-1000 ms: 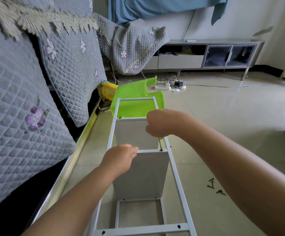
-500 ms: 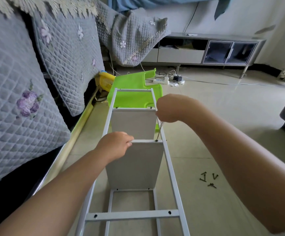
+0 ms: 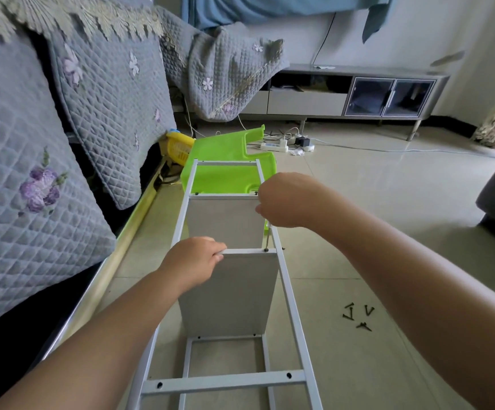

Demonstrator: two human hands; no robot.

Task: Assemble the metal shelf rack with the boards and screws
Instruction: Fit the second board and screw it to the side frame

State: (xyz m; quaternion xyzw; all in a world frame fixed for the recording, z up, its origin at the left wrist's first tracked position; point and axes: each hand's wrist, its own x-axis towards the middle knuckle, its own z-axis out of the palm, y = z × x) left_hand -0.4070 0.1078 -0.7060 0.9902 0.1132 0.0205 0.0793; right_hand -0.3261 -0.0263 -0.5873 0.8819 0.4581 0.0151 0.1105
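White-painted metal shelf rack frame (image 3: 292, 315) lies on its side on the pale tiled floor (image 3: 388, 217), running away from the viewer beside a sofa draped in grey quilted covers with embroidered flowers (image 3: 33, 173). Two light grey flat boards stand on edge between its rails: the nearer board (image 3: 228, 294) and the farther board (image 3: 225, 220).

The left hand (image 3: 193, 263) grips the top edge of the nearer board at its left end, fingers curled over the edge. The right hand (image 3: 284, 201) hovers above the right rail with its fingers closed around a thin screwdriver (image 3: 267, 239); only the shaft shows below the hand, and its tip meets a small dark screw (image 3: 266, 250) at the board's upper right corner, where the board touches the rail.

A few loose dark screws (image 3: 358, 316) lie on the floor to the right of the frame, well apart from it. Beyond the frame's far end sits a bright green plastic seat (image 3: 225, 155), with a yellow plastic basket (image 3: 178, 146) just beside it against the sofa. Farther back, a white power strip with plugs and cables (image 3: 281, 143) lies on the floor before a low grey cabinet with glass doors (image 3: 388, 96).
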